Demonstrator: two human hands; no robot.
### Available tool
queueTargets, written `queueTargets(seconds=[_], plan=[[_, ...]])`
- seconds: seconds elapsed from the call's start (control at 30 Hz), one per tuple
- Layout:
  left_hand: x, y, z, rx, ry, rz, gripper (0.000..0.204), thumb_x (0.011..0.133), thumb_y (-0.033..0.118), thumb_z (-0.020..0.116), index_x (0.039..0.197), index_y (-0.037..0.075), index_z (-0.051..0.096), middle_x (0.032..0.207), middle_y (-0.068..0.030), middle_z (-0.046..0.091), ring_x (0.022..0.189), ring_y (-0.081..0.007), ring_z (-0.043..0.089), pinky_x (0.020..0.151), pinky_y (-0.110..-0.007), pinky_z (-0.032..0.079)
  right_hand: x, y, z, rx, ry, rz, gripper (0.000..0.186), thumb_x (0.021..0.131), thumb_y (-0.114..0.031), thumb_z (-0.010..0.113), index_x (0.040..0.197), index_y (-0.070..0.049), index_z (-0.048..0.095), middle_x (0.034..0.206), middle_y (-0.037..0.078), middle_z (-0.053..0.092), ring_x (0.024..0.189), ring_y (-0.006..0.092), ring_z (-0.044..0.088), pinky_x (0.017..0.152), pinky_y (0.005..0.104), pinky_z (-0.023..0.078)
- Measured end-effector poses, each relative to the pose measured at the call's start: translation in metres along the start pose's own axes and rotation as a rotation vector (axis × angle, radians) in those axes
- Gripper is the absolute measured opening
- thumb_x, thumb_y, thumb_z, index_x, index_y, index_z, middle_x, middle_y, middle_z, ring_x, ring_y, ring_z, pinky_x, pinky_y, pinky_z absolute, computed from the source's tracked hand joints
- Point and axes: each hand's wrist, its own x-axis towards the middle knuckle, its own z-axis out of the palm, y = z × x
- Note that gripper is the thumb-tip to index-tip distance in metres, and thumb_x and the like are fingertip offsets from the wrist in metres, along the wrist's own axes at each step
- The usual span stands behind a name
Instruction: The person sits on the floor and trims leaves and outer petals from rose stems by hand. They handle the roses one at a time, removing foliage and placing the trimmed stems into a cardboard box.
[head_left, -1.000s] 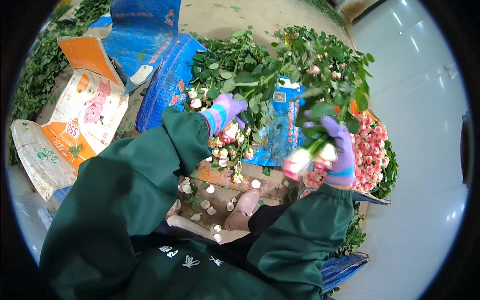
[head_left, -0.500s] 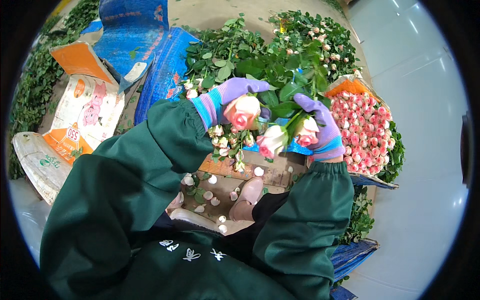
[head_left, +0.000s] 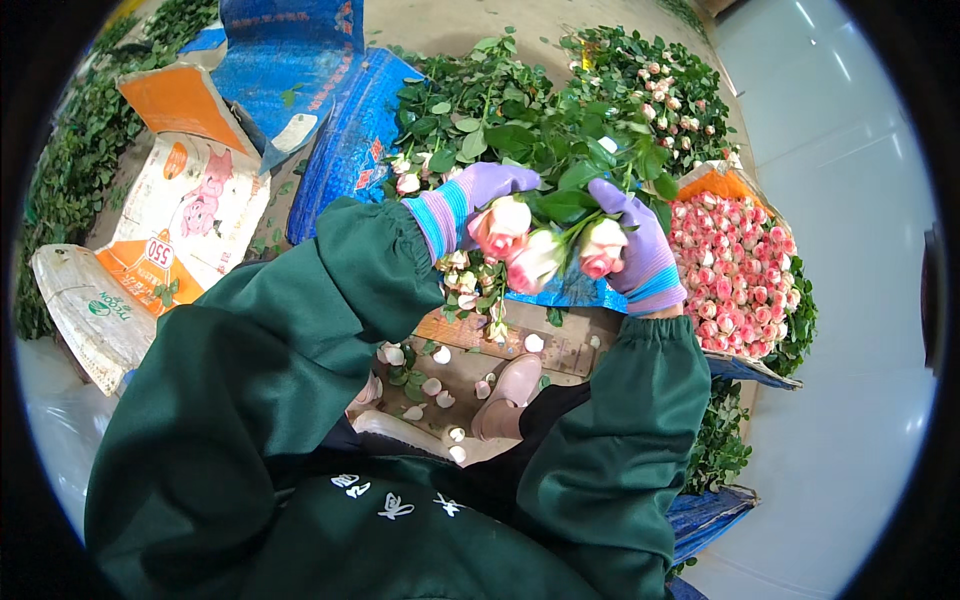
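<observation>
Both hands wear purple gloves with striped cuffs, below dark green sleeves. My left hand [head_left: 474,203] is closed around rose stems, its grip partly hidden by pale pink rose heads [head_left: 503,227]. My right hand [head_left: 637,245] grips leafy stems beside a pink-white bud [head_left: 601,250]; a third bloom [head_left: 535,262] hangs between the hands. Behind them, a pile of leafy rose stems [head_left: 470,110] with small blooms lies on blue woven plastic sheeting [head_left: 340,140]. At right, a densely packed bunch of pink-tipped roses [head_left: 733,280] sits in an orange-lined wrapper.
At left are an open white-and-orange cardboard sheet [head_left: 190,215] and a heap of greenery [head_left: 75,185]. More roses [head_left: 665,95] lie at back right. A pale panel wall [head_left: 840,300] runs along the right. Fallen petals surround my pink shoes [head_left: 512,385] on the dirty floor.
My hands have moved upward and closer together. The roses in my right hand have risen toward the middle, and another large bloom now shows at my left hand.
</observation>
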Motion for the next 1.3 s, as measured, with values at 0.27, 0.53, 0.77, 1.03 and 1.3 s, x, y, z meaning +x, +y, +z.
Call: queueTargets(seconds=[0.27, 0.53, 0.77, 1.03, 1.3], plan=[[-0.001, -0.01, -0.011, 0.452, 0.041, 0.229, 0.025, 0.089, 0.015, 0.05, 0.107, -0.002, 0.058, 0.097, -0.0067, 0.063, 0.083, -0.0127, 0.06, 0.079, -0.028, 0.05, -0.009, 0.017, 0.041, -0.464, -0.015, -0.085, 0.036, 0.084, -0.023, 0.057, 0.108, 0.004, 0.055, 0.1, 0.008, 0.061, 0.088, 0.0158, 0.056, 0.079, 0.0286, 0.044], [-0.041, -0.008, 0.003, 0.148, 0.085, 0.097, 0.029, 0.09, 0.022, 0.056, 0.108, 0.0, 0.061, 0.093, -0.0053, 0.065, 0.079, -0.009, 0.06, 0.071, -0.026, 0.05, -0.01, 0.027, 0.066, -0.534, -0.003, -0.072, 0.03, 0.085, -0.019, 0.054, 0.105, 0.003, 0.054, 0.095, 0.009, 0.06, 0.085, 0.0157, 0.054, 0.078, 0.0285, 0.044], [-0.018, -0.006, -0.012, 0.46, 0.05, 0.222, 0.034, 0.087, 0.003, 0.045, 0.12, -0.002, 0.054, 0.114, -0.0102, 0.061, 0.102, -0.0134, 0.057, 0.092, -0.027, 0.043, 0.001, 0.052, 0.068, 0.117, 0.255, -0.045, 0.015, 0.079, -0.014, 0.063, 0.082, 0.0, 0.057, 0.076, 0.004, 0.058, 0.064, 0.0104, 0.051, 0.057, 0.0251, 0.043], [0.034, -0.026, -0.081, 0.479, 0.533, 0.229, 0.027, 0.078, 0.01, 0.065, 0.102, 0.001, 0.058, 0.081, -0.0042, 0.064, 0.066, -0.0124, 0.061, 0.061, -0.028, 0.051, -0.006, 0.017, 0.052, 0.023, 0.192, -0.213, 0.019, 0.087, -0.013, 0.055, 0.103, -0.003, 0.055, 0.098, 0.012, 0.064, 0.083, 0.0207, 0.065, 0.054, 0.0255, 0.051], [-0.015, -0.018, -0.058, 0.356, 0.024, 0.319, 0.025, 0.091, 0.012, 0.049, 0.114, 0.003, 0.055, 0.107, -0.0074, 0.061, 0.087, -0.0147, 0.06, 0.078, -0.026, 0.05, -0.002, 0.028, 0.073, -0.019, -0.039, -0.075, 0.023, 0.084, -0.027, 0.063, 0.095, -0.007, 0.064, 0.074, 0.0, 0.061, 0.06, 0.0084, 0.056, 0.052, 0.0205, 0.045]])
